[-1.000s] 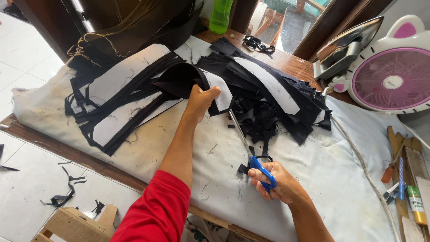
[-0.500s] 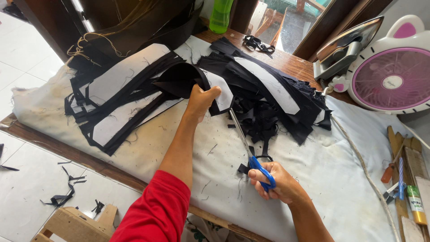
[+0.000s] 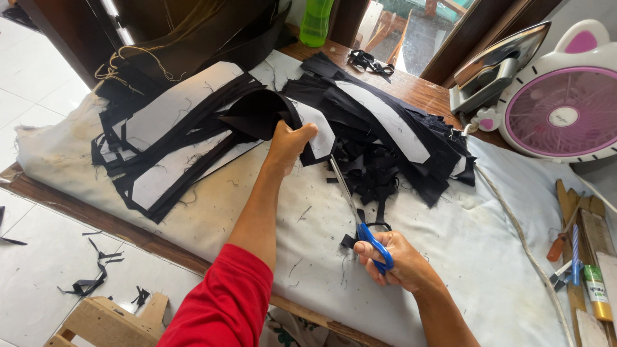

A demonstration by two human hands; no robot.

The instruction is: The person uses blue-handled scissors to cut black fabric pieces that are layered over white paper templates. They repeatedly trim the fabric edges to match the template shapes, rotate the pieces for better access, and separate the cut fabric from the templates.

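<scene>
Here the left hand (image 3: 287, 142) pinches the black fabric piece (image 3: 260, 112) taut while the right hand (image 3: 395, 260), gripping blue-handled scissors (image 3: 360, 215), trims just beside that pinch, needing steady blade guidance.

The right hand (image 3: 400, 262) covers most of the blue scissor handles (image 3: 376, 246), and the blade tips (image 3: 332, 162) vanish under the black fabric piece (image 3: 260, 114) that the left hand (image 3: 287, 142) grips, so whether the blades are parted cannot be told. The pink fan (image 3: 560, 114) is cut off by the right edge, the green bottle (image 3: 316, 22) by the top edge. The small tools (image 3: 581, 257) at the right edge are too cramped to identify, and the pale table cloth (image 3: 482, 250) is buried under cut pieces at its far end
</scene>
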